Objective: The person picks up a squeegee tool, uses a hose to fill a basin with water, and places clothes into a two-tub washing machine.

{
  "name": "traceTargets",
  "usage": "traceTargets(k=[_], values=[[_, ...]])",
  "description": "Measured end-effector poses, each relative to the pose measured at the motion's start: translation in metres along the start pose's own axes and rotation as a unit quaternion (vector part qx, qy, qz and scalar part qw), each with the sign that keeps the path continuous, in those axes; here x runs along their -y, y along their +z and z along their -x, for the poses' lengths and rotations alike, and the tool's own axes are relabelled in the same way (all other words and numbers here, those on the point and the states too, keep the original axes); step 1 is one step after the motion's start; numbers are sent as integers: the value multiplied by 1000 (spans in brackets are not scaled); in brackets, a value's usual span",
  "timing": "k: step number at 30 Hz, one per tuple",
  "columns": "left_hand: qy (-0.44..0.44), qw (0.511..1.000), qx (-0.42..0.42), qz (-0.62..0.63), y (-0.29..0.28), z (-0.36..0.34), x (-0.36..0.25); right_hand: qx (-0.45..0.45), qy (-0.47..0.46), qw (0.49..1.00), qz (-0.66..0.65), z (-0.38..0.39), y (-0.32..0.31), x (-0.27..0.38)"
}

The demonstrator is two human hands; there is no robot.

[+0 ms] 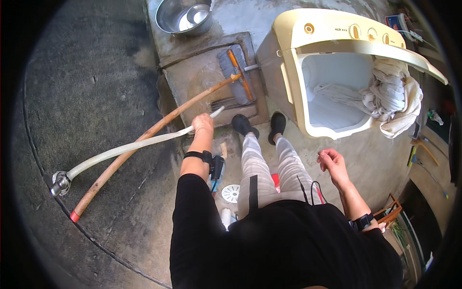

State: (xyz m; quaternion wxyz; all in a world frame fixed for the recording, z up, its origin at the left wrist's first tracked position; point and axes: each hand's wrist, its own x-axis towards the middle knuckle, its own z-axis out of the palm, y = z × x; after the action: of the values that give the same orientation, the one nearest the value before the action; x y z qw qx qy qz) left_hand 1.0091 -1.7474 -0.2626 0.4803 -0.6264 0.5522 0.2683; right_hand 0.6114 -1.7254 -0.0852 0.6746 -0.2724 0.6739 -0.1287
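Rough grey floor [313, 144] runs under the person's dark shoes [242, 124]. From where I stand, I see a long white hose [115, 151] out to the person's left, with a shiny metal piece [59, 186] at its far end. The left hand [203, 123] is closed tight around the hose near its other end, and a short tip pokes out past the fingers toward a low square basin [169, 61] set in the ground. Holding the hose out looks like the step in hand. The next move, I think, calls for a firm hold close to that tip and care with the mop's long wooden pole [173, 115], which the hose crosses. I can't tell if the two touch. The mop's grey head [224, 62] lies in the square basin. The right hand [333, 163] hangs out to the side, its fingers half curled, and I see nothing in it. Near it is a cream washing machine [288, 33] with its lid up and a heap of pale cloth [389, 94] at the opening. Further off sits a round metal pan [167, 17] with a smaller bowl [198, 15] inside.
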Motion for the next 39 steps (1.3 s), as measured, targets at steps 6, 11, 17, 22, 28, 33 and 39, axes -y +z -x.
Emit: traceTargets(k=[6,11,17,22,28,33,39], values=[[-7,984,-98,151,-46,41,-1,28,-30,999,1,1,1,9],[-31,966,-37,253,-68,98,-4,41,-72,997,-5,4,-9,20],[18,876,-81,476,-82,202,3,61,-120,990,-28,0,-17,39],[58,831,-73,549,-105,299,14,55,-122,986,-100,-33,-14,59],[162,833,-94,521,-158,364,4,-36,16,921,-388,-103,-21,80],[252,864,-92,427,-199,341,-23,-84,49,813,-574,-167,-14,90],[220,911,-122,326,-211,310,-35,-111,-48,875,-469,-201,28,92]])
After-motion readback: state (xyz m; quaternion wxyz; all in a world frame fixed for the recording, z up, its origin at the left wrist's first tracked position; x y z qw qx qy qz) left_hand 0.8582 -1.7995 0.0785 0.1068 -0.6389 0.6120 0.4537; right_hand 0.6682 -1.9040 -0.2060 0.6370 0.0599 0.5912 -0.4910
